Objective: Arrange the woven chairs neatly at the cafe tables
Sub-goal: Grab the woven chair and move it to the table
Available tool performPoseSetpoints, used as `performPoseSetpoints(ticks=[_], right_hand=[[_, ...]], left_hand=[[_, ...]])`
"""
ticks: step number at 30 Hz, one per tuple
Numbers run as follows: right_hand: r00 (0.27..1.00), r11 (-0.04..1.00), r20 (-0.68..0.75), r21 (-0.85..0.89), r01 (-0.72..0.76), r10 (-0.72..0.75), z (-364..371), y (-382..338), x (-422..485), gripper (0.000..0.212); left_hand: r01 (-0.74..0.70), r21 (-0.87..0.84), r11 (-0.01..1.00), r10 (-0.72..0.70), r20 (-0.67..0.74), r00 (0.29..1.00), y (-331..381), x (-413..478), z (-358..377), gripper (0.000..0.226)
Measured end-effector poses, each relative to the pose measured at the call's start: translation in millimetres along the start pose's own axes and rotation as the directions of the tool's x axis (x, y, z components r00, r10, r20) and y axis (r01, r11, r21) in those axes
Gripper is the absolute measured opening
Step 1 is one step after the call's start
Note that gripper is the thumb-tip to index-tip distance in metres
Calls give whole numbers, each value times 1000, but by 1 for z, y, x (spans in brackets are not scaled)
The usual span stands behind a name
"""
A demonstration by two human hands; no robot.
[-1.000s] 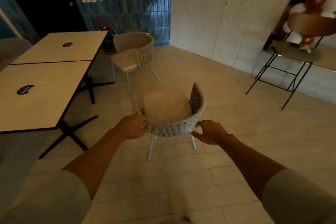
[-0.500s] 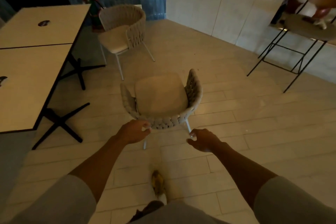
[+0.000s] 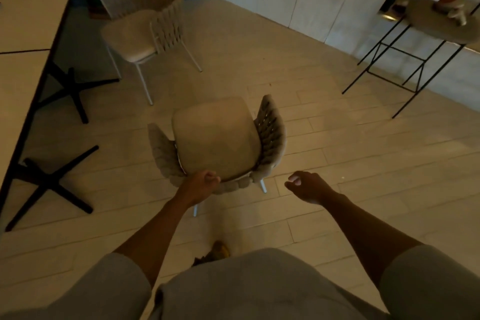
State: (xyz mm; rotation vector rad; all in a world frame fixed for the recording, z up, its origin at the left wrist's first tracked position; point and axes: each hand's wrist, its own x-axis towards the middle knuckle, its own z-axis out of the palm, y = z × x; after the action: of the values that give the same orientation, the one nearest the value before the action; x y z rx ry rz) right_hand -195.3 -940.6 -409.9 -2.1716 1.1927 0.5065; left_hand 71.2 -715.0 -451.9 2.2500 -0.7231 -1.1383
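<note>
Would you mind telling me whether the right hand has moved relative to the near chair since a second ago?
Yes. The right hand has come off the near chair backrest and now hangs to its right, apart from it.

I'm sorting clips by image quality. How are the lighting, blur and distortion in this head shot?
Head view: dim, warm light, brightest on the floor right of the near chair; the left hand and right hand are dark and soft; the stool top right is smeared; wide-angle bending curves the table edge and floorboards.
</note>
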Motion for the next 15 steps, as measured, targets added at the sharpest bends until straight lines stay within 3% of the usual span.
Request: performPoseSetpoints(ticks=[9, 15], right_hand=[[994, 999, 105, 50, 0, -6, -21, 1, 77, 41], [986, 1000, 163, 19, 19, -21, -53, 17, 164, 47]], left_hand=[[112, -98, 989, -116, -40, 992, 30, 61, 22, 29], [232, -209, 950, -278, -225, 934, 49, 89, 32, 26]])
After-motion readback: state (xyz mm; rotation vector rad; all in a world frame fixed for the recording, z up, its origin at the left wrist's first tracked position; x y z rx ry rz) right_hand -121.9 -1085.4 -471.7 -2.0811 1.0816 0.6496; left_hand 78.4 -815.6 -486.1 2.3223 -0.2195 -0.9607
